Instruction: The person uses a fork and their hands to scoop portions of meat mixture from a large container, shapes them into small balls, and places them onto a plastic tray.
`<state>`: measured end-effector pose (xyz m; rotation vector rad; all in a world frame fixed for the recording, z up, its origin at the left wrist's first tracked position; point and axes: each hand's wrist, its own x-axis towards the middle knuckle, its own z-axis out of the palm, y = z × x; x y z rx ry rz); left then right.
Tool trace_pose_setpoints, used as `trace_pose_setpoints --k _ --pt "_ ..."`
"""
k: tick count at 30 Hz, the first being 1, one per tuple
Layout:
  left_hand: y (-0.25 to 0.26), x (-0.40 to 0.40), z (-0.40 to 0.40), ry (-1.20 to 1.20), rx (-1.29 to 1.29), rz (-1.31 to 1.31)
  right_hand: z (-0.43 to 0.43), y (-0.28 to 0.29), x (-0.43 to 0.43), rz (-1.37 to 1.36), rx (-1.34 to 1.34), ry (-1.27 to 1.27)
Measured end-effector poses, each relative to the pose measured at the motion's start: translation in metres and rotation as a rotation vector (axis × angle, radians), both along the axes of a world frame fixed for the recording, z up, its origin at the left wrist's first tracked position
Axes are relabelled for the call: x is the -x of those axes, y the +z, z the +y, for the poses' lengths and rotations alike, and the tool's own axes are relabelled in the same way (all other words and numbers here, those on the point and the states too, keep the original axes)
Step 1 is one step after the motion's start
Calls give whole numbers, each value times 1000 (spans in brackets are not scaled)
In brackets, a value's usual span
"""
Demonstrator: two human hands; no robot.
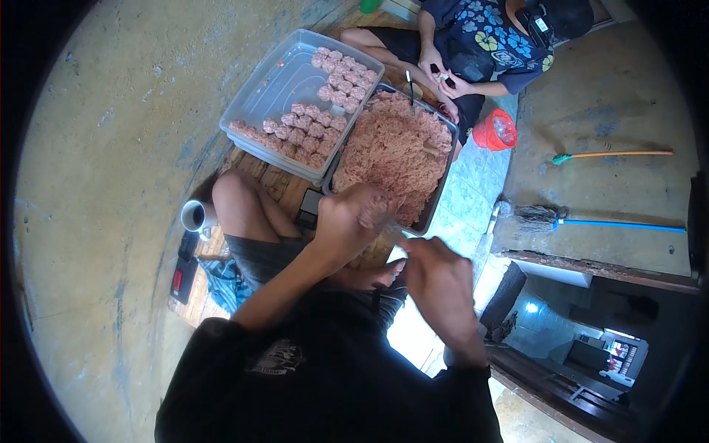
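My left hand [346, 216] is curled around a lump of raw minced meat mixture [374, 210], over the near edge of the tray. My right hand [440, 277] is just to its right and grips a thin flat tool [392, 231], blurred, whose tip meets the lump. Ahead lies a dark tray [429, 213] heaped with a large pile of the pink meat mixture [393, 149]. A dark-handled utensil [411, 91] stands in the pile at its far side. To the left, a translucent plastic tub [263, 83] holds rows of shaped meatballs [310, 130].
A person [482, 50] sits across, both hands around a small pale item. A white mug [195, 216] with dark liquid stands beside my left knee. A digital scale [308, 209] lies under my left forearm. A red bin [494, 130] and a mop [537, 219] are on the right.
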<state>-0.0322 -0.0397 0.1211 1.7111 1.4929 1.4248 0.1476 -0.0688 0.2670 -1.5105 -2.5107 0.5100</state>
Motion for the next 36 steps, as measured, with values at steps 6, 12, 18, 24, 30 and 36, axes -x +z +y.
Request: trace_pose_setpoints --k 6,12,18,24,30,36 --pt "7 4 -8 -270 164 -329 15 21 -22 123 -205 -264" --pt "9 2 -3 -151 -24 -65 -5 -8 4 154 68 -178" --pt "3 5 11 -108 201 -144 4 -2 -12 154 -104 -119" --pt "16 2 -4 16 49 -412 -6 -19 0 261 -41 -224" --pt "3 15 1 34 -83 -10 -5 -29 22 211 93 -175" --pt "-39 41 12 15 276 -283 70 -103 -9 38 -29 -359"
